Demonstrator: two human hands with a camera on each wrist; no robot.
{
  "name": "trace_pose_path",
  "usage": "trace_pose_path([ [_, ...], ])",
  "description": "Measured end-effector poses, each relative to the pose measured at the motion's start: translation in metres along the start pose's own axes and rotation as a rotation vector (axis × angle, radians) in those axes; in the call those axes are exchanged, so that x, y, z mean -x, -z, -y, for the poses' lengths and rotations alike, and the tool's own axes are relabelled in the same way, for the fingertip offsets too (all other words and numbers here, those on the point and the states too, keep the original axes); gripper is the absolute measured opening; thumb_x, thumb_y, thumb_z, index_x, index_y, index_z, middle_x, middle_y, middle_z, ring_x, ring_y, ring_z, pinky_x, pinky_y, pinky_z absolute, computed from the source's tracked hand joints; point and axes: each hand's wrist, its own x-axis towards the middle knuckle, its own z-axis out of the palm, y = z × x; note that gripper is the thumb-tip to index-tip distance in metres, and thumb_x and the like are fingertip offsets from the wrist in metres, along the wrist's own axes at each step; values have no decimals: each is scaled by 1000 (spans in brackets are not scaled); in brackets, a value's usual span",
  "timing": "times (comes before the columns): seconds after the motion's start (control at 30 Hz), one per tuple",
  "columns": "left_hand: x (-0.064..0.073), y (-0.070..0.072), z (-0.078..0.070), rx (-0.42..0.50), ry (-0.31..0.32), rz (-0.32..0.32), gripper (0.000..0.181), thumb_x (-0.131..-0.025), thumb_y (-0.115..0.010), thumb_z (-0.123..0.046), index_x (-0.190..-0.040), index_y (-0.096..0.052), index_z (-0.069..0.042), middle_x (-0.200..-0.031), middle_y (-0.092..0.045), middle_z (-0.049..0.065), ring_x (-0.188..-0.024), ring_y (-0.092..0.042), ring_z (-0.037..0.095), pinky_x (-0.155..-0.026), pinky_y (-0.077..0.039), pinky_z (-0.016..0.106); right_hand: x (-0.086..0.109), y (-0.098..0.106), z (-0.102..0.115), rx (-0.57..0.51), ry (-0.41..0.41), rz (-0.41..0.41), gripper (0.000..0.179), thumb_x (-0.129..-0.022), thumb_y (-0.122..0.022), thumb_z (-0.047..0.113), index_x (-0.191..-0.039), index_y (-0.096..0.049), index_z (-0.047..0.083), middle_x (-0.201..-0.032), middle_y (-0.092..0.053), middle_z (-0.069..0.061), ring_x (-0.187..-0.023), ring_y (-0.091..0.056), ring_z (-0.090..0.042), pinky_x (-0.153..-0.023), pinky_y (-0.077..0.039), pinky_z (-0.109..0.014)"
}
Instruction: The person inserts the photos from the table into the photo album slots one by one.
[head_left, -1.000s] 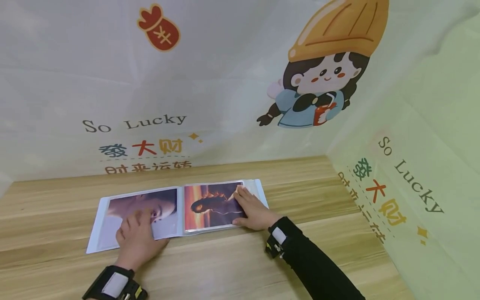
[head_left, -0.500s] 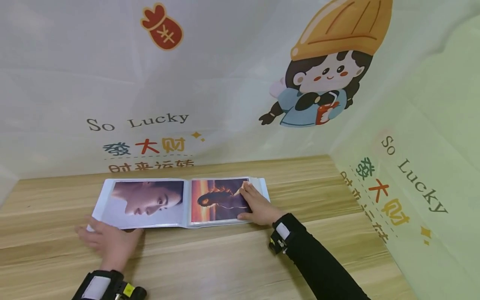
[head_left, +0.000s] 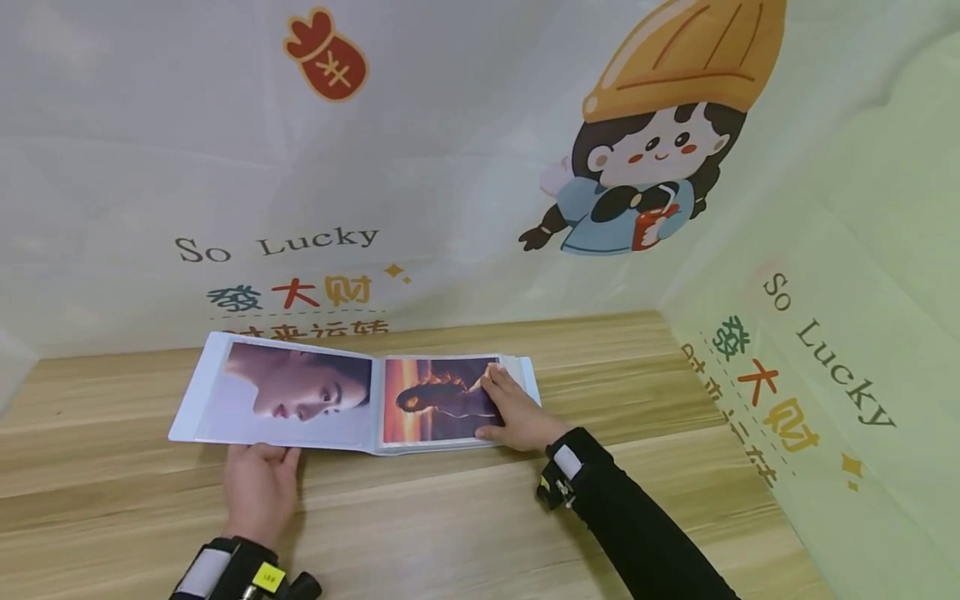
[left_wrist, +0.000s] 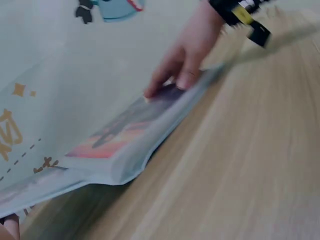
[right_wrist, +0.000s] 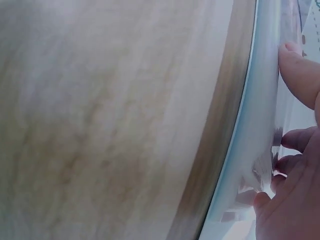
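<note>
An open photo album (head_left: 377, 400) lies across the wooden table in the head view. Its left side, tilted up off the table, bears a sideways portrait photo (head_left: 300, 392); on the right page is a sunset photo (head_left: 435, 404) of a long-haired figure. My left hand (head_left: 258, 492) reaches under the near edge of the raised left side, its fingertips hidden below; no thumb shows on top. In the left wrist view a gap separates that side from the table. My right hand (head_left: 519, 414) rests on the right page with fingers extended over the photo's right end.
The wooden table (head_left: 450, 533) spreads around the album. A pale printed cloth (head_left: 450, 167) with cartoon figures and lettering hangs behind it, and another stretch of cloth (head_left: 862, 333) closes off the right side.
My left hand has gone from lying on the left page, round its near corner, to underneath it. That side has risen off the table. My right hand stays on the right page.
</note>
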Motion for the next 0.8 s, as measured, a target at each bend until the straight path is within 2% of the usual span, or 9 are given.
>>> trace_pose_path([
  [0.03,0,-4,0,103,79,-87,62,-91,-17,16,-132,-40,-24,-137,-49,-16,-151,-22,5,-127,-11,32,0,1,0,-16,5,-8,79,-98,-61,25,-153,-18,-11,-164,-5,-30,-154,-3,-43,-126,-13,-54],
  [0.1,0,-9,4,-38,81,-100,63,-91,-20,16,-135,-39,-25,-131,-51,-15,-139,-40,5,-123,-27,31,0,2,0,-40,9,-21,74,-99,-58,21,-152,-19,-13,-163,-7,-31,-154,-5,-45,-126,-13,-55],
  [0.17,1,-15,9,-162,77,-91,62,-89,-22,17,-133,-39,-23,-122,-55,-15,-122,-52,2,-111,-43,23,0,4,2,-68,7,-43,69,-100,-55,18,-150,-21,-15,-162,-10,-34,-153,-7,-46,-125,-13,-56],
  [0.3,2,-27,17,-377,44,-9,62,-85,-26,18,-138,-36,-11,-114,-54,-18,-102,-51,-5,-84,-46,13,-1,9,10,-118,-22,-84,63,-102,-51,17,-150,-24,-15,-161,-13,-35,-153,-9,-46,-125,-14,-56],
  [0.4,5,-33,22,-579,11,58,62,-83,-31,16,-142,-38,2,-115,-55,-19,-102,-46,-5,-85,-40,10,1,10,19,-179,-40,-101,62,-103,-50,18,-151,-24,-13,-162,-14,-33,-153,-11,-45,-125,-15,-56],
  [0.53,6,-39,26,-779,-34,152,55,-86,-35,11,-140,-44,9,-131,-57,-1,-107,-43,-9,-92,-34,7,0,16,34,-275,-35,-106,62,-105,-47,19,-154,-21,-8,-163,-14,-29,-138,-45,-44,-119,-31,-54],
  [0.6,6,-42,28,-830,-41,197,51,-90,-36,8,-140,-44,9,-139,-54,12,-112,-44,-6,-93,-34,5,0,20,42,-325,-42,-114,62,-106,-46,22,-155,-20,-5,-163,-20,-27,-127,-55,-42,-114,-39,-53],
  [0.67,5,-47,29,-850,-36,243,50,-95,-37,5,-145,-37,8,-149,-46,20,-126,-44,1,-100,-33,4,0,27,49,-374,-50,-115,62,-106,-44,25,-157,-19,-1,-157,-35,-27,-119,-61,-40,-107,-46,-51],
  [0.8,-7,-61,26,-863,-48,301,56,-95,-35,5,-150,-26,6,-158,-33,22,-145,-32,24,-120,-28,25,-2,54,63,-456,-16,-134,61,-107,-40,30,-158,-17,3,-153,-42,-24,-132,-53,-39,-112,-42,-50],
])
